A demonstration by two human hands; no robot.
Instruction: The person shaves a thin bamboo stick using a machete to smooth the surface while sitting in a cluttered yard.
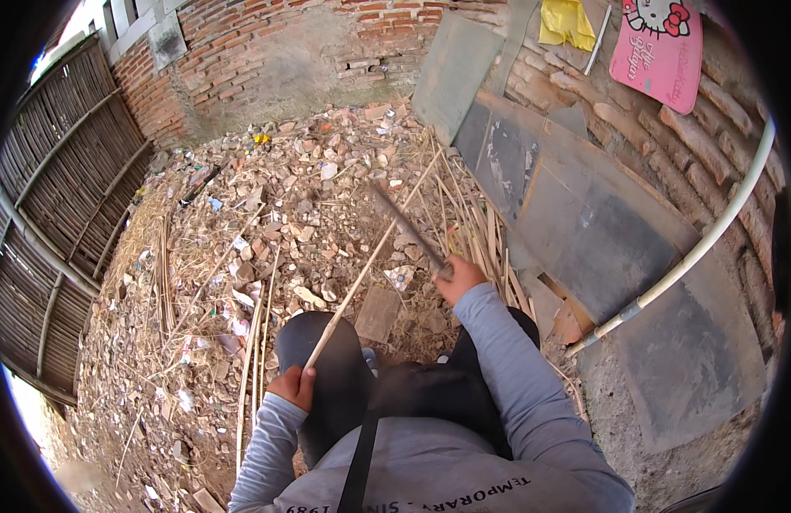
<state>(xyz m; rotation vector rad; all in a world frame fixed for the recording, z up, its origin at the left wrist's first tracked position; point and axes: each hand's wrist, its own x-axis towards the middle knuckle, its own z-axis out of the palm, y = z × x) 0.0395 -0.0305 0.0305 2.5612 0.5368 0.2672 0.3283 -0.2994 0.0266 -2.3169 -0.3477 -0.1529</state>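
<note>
My left hand (293,388) is closed around the near end of a long pale bamboo strip (361,275), just over my left knee. The strip slants away to the upper right, and its far end reaches over the rubble. In my right hand (459,280), held above my right knee, is a machete (406,227) with a long dark blade. Its blade points to the upper left and overlaps the bamboo strip in view; whether the two touch I cannot tell. My fingers hide most of its handle.
Several bamboo strips (474,224) lie right of the machete, and more strips (257,350) left of my knee. Broken brick and stone (306,184) cover the ground. Dark boards (592,218) and a pale pole (708,244) lean at the right. A slatted bamboo fence (66,171) stands left.
</note>
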